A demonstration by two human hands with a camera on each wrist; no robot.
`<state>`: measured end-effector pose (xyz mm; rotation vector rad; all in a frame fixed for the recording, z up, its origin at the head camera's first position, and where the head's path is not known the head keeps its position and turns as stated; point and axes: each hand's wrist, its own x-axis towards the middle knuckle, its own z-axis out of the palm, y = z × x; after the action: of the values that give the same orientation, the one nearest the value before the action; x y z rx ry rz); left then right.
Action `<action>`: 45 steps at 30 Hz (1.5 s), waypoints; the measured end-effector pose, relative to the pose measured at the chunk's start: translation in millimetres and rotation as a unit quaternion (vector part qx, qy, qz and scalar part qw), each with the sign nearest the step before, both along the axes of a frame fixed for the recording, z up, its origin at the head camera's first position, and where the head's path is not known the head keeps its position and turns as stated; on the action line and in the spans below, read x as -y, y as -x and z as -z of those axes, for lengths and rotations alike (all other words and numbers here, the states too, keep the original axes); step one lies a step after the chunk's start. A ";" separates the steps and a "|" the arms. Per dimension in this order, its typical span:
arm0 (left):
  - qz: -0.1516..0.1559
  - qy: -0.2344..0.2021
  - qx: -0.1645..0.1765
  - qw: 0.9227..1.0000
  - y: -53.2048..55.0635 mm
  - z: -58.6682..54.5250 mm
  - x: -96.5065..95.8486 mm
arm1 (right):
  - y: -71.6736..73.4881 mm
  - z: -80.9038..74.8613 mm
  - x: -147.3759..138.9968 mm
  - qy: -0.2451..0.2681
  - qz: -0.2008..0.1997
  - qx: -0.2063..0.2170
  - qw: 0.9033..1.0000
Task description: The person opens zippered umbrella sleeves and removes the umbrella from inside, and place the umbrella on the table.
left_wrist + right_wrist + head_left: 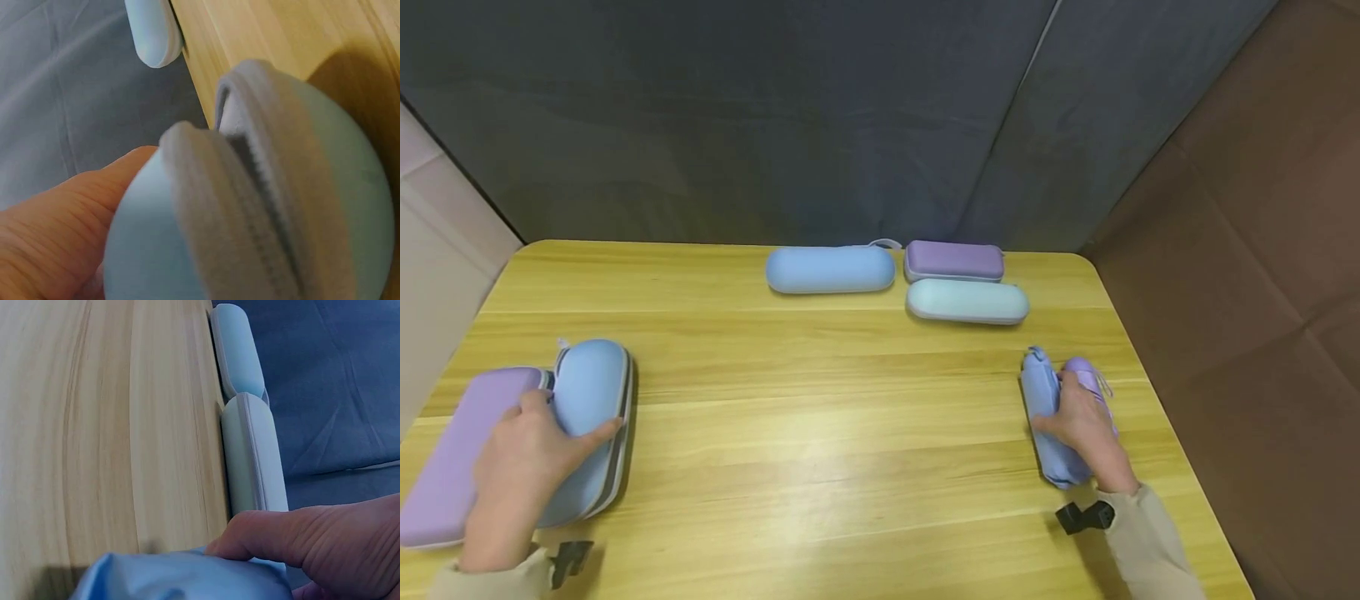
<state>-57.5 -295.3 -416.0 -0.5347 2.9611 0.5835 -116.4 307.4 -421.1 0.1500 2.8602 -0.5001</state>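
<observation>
At the left of the table my left hand (523, 458) grips a light blue zip case (591, 383), thumb over its right side and fingers along its left. Its grey zipper edges (200, 206) stand apart in the left wrist view. A larger purple case (471, 450) lies right beside it, partly behind the hand. On the right, my right hand (1086, 425) holds a folded blue umbrella (1041, 392), the thumb on its left side. Close along its right lies a folded purple umbrella (1082, 367) with a wrist strap, partly covered by the fingers.
Along the back edge of the wooden table (820, 400) lie a blue oblong case (831, 271), a small purple case (955, 260) and, just in front of that, a pale mint case (967, 301). Dark cloth (775, 125) hangs behind, brown cloth (1247, 208) at right.
</observation>
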 end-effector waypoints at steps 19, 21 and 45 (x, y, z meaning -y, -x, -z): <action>-0.026 -0.006 0.014 1.000 -3.0 -3.6 3.5 | -2.2 4.6 9.7 -0.033 -0.001 -0.027 0.999; -0.029 -0.010 0.012 0.999 -3.9 -4.5 4.2 | -3.2 7.3 13.2 -0.037 -0.008 -0.060 0.997; 0.151 -0.235 -0.305 0.910 68.2 2.0 -95.1 | 56.7 11.1 117.5 0.112 -0.195 -0.244 0.943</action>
<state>-125.7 -200.2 -418.0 0.1950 3.1300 1.6077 -173.1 190.0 -432.2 -0.6575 3.1361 -0.8661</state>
